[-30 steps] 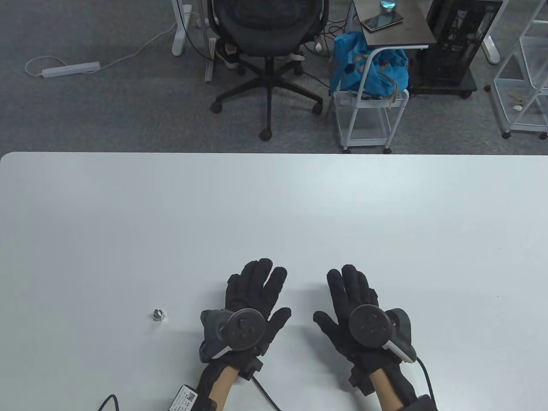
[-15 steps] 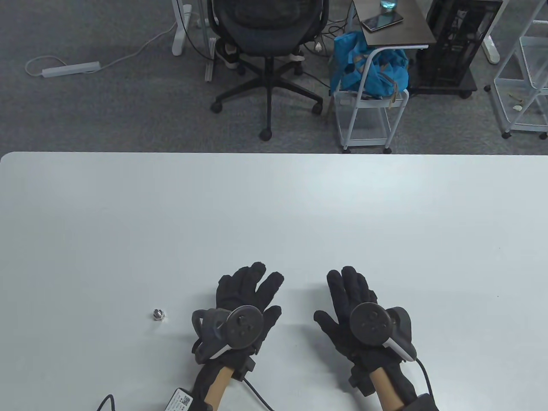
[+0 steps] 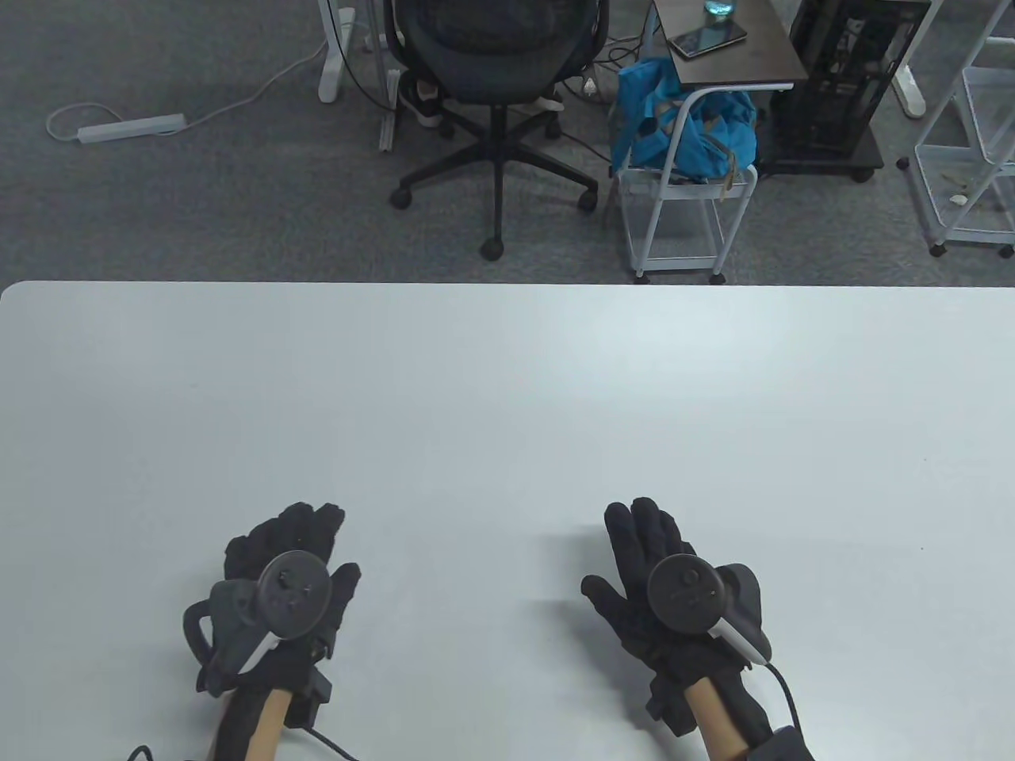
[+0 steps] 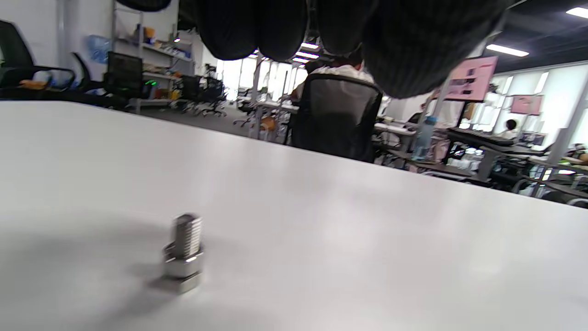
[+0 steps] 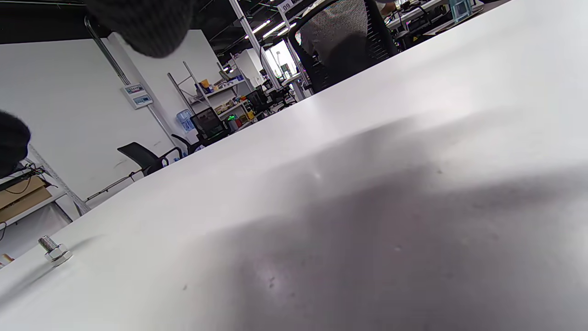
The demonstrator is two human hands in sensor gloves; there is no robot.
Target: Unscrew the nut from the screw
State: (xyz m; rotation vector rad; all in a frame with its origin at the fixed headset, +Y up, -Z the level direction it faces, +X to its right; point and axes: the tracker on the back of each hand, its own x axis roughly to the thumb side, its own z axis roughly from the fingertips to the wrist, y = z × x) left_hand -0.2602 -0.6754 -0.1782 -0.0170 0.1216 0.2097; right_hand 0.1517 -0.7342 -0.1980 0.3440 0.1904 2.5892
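Screw [image 4: 183,250] upright beneath empty left grip [image 3: 281,571].

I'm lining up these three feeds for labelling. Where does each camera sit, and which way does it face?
Table view: high above, looking down at the white table and floor beyond; shows left hand and right hand.
Left wrist view: low over the table, facing the screw standing upright with its nut; fingertips hang from the top.
Right wrist view: low, tilted, facing across the table; fingertips at top left.
Shared: both wrist views show the screw.
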